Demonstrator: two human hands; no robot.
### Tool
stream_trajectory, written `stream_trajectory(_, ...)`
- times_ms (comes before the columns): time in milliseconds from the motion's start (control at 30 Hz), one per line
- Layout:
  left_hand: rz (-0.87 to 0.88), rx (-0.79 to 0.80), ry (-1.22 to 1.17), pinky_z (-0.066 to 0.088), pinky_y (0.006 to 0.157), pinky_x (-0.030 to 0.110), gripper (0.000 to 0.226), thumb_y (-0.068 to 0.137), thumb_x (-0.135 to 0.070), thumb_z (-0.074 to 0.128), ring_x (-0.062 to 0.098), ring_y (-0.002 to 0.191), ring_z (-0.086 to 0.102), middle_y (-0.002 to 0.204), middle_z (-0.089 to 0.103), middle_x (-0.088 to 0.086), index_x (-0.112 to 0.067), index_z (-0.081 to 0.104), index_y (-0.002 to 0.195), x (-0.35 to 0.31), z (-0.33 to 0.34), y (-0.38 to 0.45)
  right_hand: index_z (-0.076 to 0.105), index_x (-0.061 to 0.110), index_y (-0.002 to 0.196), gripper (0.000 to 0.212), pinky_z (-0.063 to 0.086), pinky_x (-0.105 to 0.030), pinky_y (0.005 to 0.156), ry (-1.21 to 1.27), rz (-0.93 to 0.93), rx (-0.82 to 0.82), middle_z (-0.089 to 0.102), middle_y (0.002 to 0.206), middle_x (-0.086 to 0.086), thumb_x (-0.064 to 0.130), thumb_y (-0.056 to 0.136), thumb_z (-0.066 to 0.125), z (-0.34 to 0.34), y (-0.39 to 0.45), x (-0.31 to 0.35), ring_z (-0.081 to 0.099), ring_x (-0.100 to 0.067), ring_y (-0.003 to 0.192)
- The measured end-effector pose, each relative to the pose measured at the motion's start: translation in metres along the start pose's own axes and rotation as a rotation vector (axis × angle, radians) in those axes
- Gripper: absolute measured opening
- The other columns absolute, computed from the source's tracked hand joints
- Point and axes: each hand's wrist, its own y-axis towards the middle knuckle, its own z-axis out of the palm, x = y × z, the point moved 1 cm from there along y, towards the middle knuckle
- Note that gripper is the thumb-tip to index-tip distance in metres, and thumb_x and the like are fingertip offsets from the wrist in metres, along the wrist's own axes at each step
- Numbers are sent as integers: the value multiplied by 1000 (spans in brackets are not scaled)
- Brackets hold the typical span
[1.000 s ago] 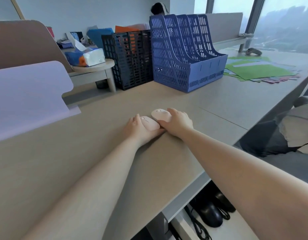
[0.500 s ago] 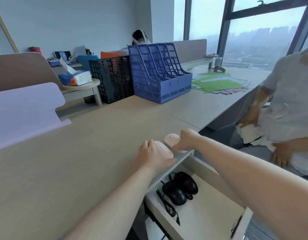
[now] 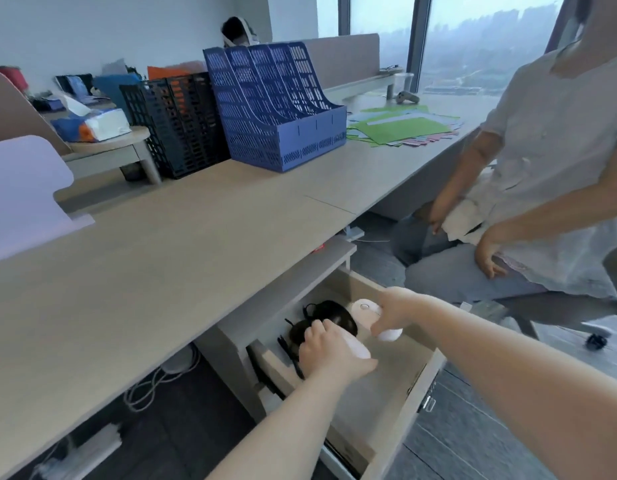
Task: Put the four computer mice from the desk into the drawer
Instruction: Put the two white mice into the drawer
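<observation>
Head view looks down over my forearms into the open pale wooden drawer (image 3: 400,420) under the beige desk (image 3: 168,258). My left hand (image 3: 329,353) is curled over one pale pink plastic mouse (image 3: 356,346), fingers wrapped across its back, low in the drawer just beside the two black corded mice (image 3: 321,323) lying at the rear. My right hand (image 3: 393,311) pinches the second pale pink mouse (image 3: 367,315) from its side; I cannot tell whether that one touches the drawer floor yet. So this looks like the last step: no mouse shows on the desk, and both pink ones are over the drawer. Next I judge I should set each down on bare floor in front of the black pair, clear of their cords, then loosen both grips.
</observation>
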Motion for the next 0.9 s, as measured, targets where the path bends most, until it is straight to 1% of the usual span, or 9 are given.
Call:
stream_trajectory(67, -5, 39, 25, 37, 105, 36, 95, 56, -64, 71, 24, 126, 40, 133, 44, 4, -12, 40, 130, 3, 19, 0, 61, 8, 113, 52, 46, -28, 69, -20, 9, 40, 59, 98, -4, 37, 71, 72, 12, 5, -8, 56, -23, 86)
stream_trajectory(133, -10, 69, 59, 34, 109, 35, 105, 55, -68, 72, 25, 129, 38, 136, 42, 6, -10, 36, 135, 5, 32, 4, 65, 6, 110, 52, 50, -27, 71, -57, 31, 50, 62, 96, -5, 36, 68, 71, 24, 11, -13, 59, -24, 86)
stream_trajectory(233, -37, 101, 82, 32, 112, 35, 111, 57, -67, 73, 25, 133, 35, 142, 38, 6, -9, 31, 141, 11, 44, 15, 65, 7, 112, 56, 58, -32, 84, -68, 48, 37, 67, 108, -8, 35, 63, 68, 44, 20, -17, 66, -27, 98)
stream_trajectory(333, -47, 143, 93, 35, 110, 36, 111, 59, -65, 74, 24, 134, 34, 142, 37, 6, -9, 28, 143, 14, 52, 22, 65, 6, 110, 52, 58, -33, 84, -86, 18, 53, 66, 110, -10, 36, 68, 70, 54, 28, -13, 66, -28, 101)
stream_trajectory(433, -34, 141, 130, 37, 108, 35, 107, 59, -64, 75, 24, 131, 36, 139, 38, 5, -10, 31, 141, 13, 61, 24, 59, 5, 117, 58, 57, -34, 87, -78, 1, 82, 63, 116, -10, 37, 70, 71, 61, 35, -10, 64, -28, 106)
stream_trajectory(567, -30, 163, 126, 37, 105, 35, 104, 59, -62, 78, 25, 127, 39, 134, 37, 6, -12, 31, 138, 10, 73, 23, 58, 5, 119, 60, 55, -33, 88, -86, -12, 97, 64, 118, -11, 39, 71, 72, 72, 41, -9, 63, -28, 107)
stream_trajectory(667, -53, 155, 109, 40, 100, 34, 105, 57, -60, 81, 25, 124, 45, 131, 36, 6, -14, 30, 137, 12, 80, 24, 58, 6, 116, 59, 53, -30, 83, -86, -23, 75, 63, 117, -10, 40, 70, 72, 78, 44, -10, 63, -27, 106)
stream_trajectory(800, -76, 149, 176, 42, 98, 35, 118, 50, -67, 81, 25, 124, 45, 130, 35, 5, -13, 25, 138, 14, 83, 25, 61, 5, 113, 61, 53, -30, 82, -92, -49, 64, 65, 116, -12, 45, 69, 75, 80, 48, -10, 64, -28, 103)
stream_trajectory(900, -81, 162, 213, 43, 94, 36, 121, 49, -72, 77, 25, 123, 47, 131, 34, 5, -12, 24, 139, 13, 82, 25, 61, 3, 113, 64, 48, -29, 77, -78, -53, 61, 65, 116, -13, 48, 70, 75, 81, 50, -12, 60, -26, 93)
